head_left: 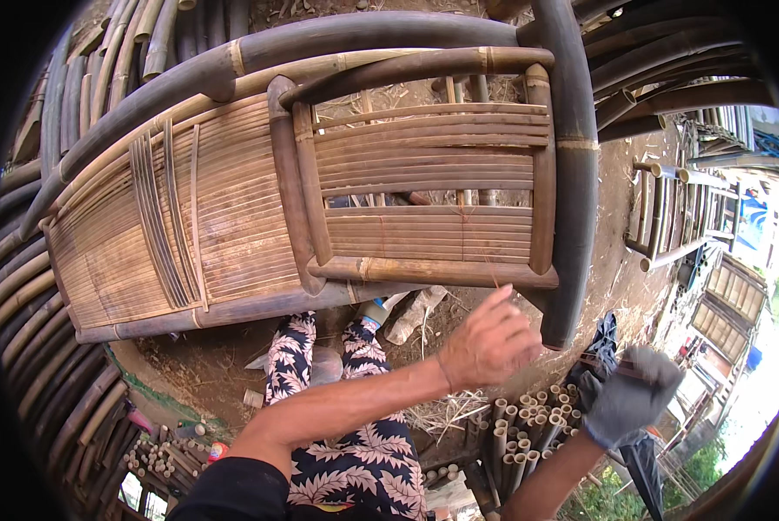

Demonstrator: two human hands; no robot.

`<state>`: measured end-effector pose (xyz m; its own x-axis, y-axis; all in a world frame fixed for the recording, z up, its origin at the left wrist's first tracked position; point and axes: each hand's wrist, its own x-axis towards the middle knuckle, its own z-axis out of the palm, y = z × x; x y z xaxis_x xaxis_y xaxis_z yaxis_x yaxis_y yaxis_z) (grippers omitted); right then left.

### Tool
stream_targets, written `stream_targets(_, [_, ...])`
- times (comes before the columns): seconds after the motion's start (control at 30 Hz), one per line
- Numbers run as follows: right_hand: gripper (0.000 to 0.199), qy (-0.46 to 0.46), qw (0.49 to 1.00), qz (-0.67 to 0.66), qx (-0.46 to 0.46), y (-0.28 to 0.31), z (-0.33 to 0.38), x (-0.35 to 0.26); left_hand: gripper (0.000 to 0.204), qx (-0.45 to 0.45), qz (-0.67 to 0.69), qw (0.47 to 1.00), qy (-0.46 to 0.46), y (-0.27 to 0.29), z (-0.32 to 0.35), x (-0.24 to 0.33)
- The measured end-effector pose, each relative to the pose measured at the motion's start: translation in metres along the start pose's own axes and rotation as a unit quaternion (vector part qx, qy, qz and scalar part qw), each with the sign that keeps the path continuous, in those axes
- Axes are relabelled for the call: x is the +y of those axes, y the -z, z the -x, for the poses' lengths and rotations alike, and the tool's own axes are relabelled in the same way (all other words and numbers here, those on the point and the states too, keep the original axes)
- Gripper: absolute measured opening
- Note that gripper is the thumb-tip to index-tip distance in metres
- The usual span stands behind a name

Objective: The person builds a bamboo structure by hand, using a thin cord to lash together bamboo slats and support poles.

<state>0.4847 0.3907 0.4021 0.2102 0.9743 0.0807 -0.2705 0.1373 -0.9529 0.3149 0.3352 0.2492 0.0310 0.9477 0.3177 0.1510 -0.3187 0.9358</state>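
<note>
My bare left hand (491,340) is closed in a pinch just below the lower rail (433,269) of a bamboo panel. Thin reddish string (495,270) runs from the panel's slats (424,227) over this rail to my fingertips. My right hand (634,391), in a grey glove, is raised off to the right, apart from the panel. Its fingers are curled and slightly blurred; what they hold, if anything, is hidden. The panel's slats leave wide gaps and are tied with string in two places. It adjoins a long slatted bamboo seat (242,204).
Loose dark bamboo strips (157,226) lie across the seat. A thick dark bamboo post (574,174) stands at the panel's right end. Cut bamboo tubes (528,425) are bundled below my hands. Stacked poles (33,295) line the left, and another bamboo frame (680,208) stands at right.
</note>
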Motion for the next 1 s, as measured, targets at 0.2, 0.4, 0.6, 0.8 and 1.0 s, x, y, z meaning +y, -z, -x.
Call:
stream_targets(0.2, [0.077, -0.618, 0.726, 0.285, -0.098, -0.054, -0.021, 0.151, 0.014, -0.147, 0.235, 0.952, -0.126, -0.005, 0.066, 0.138])
stream_targets(0.4, [0.033, -0.564, 0.764, 0.291, -0.115, -0.040, -0.028, 0.185, 0.022, -0.365, 0.385, 0.841, -0.109, -0.032, 0.179, 0.218])
stream_targets(0.6, [0.013, 0.106, 0.730, 0.655, -0.165, -0.077, 0.003, 0.056, 0.035, 0.141, 0.214, 0.895, 0.366, 0.017, 0.059, 0.041])
stream_targets(0.8, [0.017, 0.306, 0.490, 0.803, -0.146, -0.027, 0.081, -0.024, 0.036, 0.251, 0.572, 0.562, 0.543, 0.008, -0.041, -0.072])
stream_targets(1.0, [0.042, -0.055, 0.672, 0.739, -0.009, 0.054, 0.054, 0.034, 0.025, 0.241, 0.506, 0.606, 0.564, -0.003, 0.005, -0.037])
